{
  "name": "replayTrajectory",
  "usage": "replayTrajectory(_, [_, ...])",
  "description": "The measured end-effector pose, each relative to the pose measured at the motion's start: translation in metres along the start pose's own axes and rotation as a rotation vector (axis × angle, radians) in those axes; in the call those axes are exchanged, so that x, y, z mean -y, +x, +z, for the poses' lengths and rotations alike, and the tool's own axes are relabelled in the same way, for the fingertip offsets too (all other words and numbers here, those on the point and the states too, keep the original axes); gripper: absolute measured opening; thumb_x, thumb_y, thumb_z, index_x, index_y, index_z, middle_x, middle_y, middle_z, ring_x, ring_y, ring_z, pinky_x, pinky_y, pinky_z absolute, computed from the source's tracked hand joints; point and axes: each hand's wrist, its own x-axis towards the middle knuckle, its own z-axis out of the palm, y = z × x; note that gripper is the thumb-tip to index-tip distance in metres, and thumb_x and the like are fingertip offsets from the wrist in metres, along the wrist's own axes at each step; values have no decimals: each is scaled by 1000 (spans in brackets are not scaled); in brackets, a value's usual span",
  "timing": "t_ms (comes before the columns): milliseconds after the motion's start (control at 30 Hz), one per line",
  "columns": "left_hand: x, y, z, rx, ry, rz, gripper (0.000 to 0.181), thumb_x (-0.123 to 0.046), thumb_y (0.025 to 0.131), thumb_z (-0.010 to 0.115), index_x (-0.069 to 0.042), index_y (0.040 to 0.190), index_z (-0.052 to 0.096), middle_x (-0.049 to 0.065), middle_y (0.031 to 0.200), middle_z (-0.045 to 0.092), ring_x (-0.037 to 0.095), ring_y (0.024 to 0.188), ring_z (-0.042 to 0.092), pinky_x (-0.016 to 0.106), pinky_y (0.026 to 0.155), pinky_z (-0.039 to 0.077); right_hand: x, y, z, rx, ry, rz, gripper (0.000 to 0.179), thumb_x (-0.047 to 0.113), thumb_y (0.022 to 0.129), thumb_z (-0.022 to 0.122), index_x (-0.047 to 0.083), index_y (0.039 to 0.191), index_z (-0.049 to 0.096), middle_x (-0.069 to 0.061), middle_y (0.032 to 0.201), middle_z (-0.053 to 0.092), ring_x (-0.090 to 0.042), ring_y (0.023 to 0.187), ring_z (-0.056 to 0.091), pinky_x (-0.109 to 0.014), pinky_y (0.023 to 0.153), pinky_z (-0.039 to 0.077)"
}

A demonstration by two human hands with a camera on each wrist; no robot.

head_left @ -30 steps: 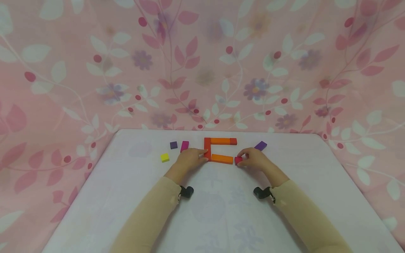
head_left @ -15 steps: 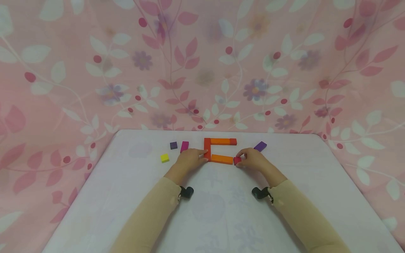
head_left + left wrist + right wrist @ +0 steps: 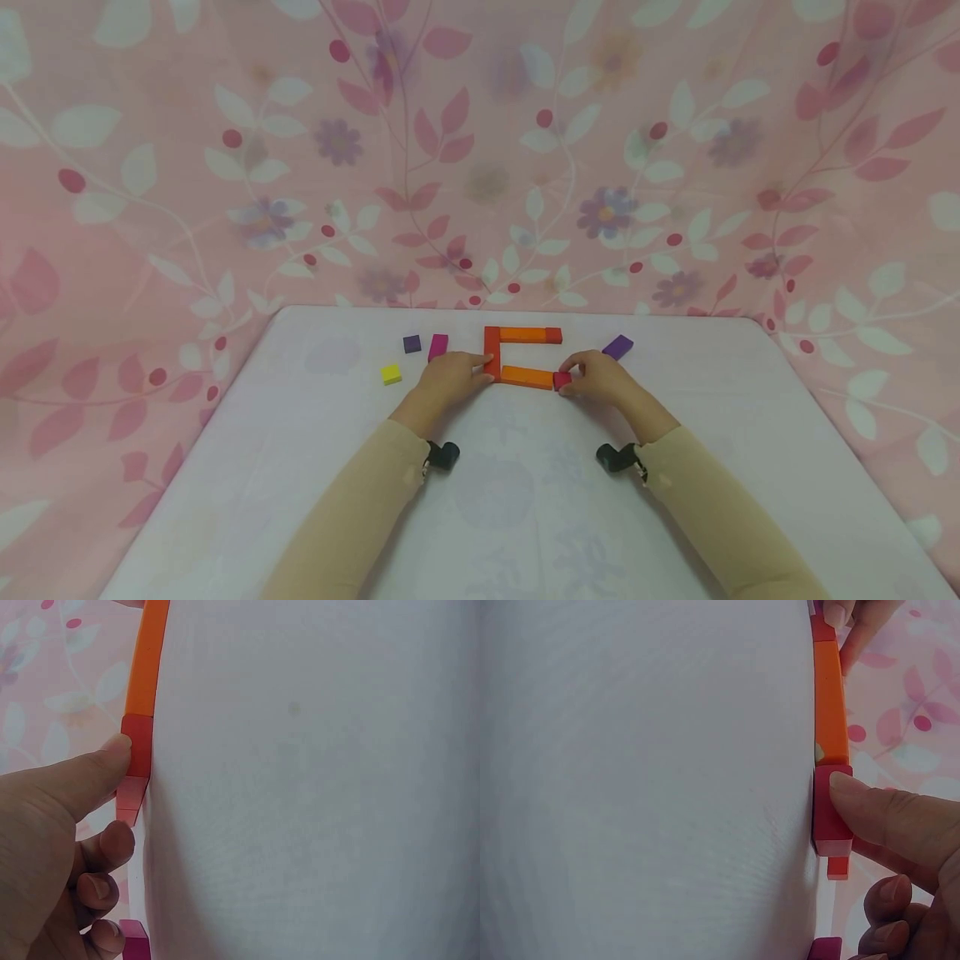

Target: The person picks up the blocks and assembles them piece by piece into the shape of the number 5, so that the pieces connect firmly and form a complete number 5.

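Note:
A long red-orange block (image 3: 492, 354) lies along the left side of a bracket shape on the table. My left hand (image 3: 450, 377) holds its near end between thumb and index finger. From that end a long orange block (image 3: 527, 377) runs rightward. At its right end sits a short crimson block (image 3: 828, 814), touching it in the right wrist view. My right hand (image 3: 606, 382) pinches this crimson block, thumb on its near face; the other fingers are partly hidden. Along the back lie another orange block (image 3: 522, 335) and a short red-orange block (image 3: 553, 335) at its right end.
Left of the shape are a magenta block (image 3: 438, 345), a dark purple block (image 3: 412, 343) and a yellow block (image 3: 391, 374). A purple block (image 3: 618, 347) lies behind my right hand. The white-covered table (image 3: 495, 500) meets a flowered pink cloth (image 3: 480, 167) at the back.
My right hand has slid the crimson block slightly left, closing the small gap to the front orange block. My left hand and the other blocks have stayed in place.

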Motion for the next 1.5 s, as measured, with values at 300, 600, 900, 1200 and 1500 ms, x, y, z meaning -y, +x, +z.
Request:
replayTrajectory(300, [0, -1, 0, 5, -2, -4, 56, -47, 95, 65, -36, 147, 49, 1, 141, 59, 25, 132, 52, 47, 107, 42, 0, 0, -1, 4, 8, 6, 37, 28, 82, 84, 14, 114, 72, -10, 95, 56, -26, 85, 52, -33, 70, 46])
replayTrajectory(600, [0, -1, 1, 5, -15, -12, 56, -47, 95, 65, -37, 147, 49, 0, 141, 59, 25, 132, 52, 47, 107, 42, 1, 0, -1, 8, 13, 4, 38, 28, 82, 84, 14, 115, 72, -10, 95, 57, -26, 85, 53, -33, 70, 47])
replayTrajectory(900, [0, 1, 1, 6, 8, -11, 55, -48, 95, 65, -38, 147, 49, 1, 140, 60, 25, 131, 53, 45, 106, 43, -1, 1, -1, 11, 11, -9, 37, 28, 82, 84, 14, 114, 73, -9, 92, 55, -25, 81, 51, -32, 67, 44])
replayTrajectory(1200, [0, 2, 1, 6, 7, -7, 54, -47, 95, 65, -37, 146, 50, 0, 140, 60, 25, 131, 52, 46, 106, 43, -3, 0, -5, 10, 20, -17, 38, 27, 82, 84, 14, 116, 72, -10, 94, 54, -25, 83, 50, -33, 68, 43])
replayTrajectory(1500, [1, 0, 1, -2, -15, 13, 54, -45, 96, 65, -35, 146, 51, 0, 141, 60, 25, 130, 53, 45, 106, 43, -9, -9, -17, -27, 24, -54, 36, 28, 85, 80, 13, 117, 71, -10, 94, 54, -26, 86, 50, -35, 71, 42])
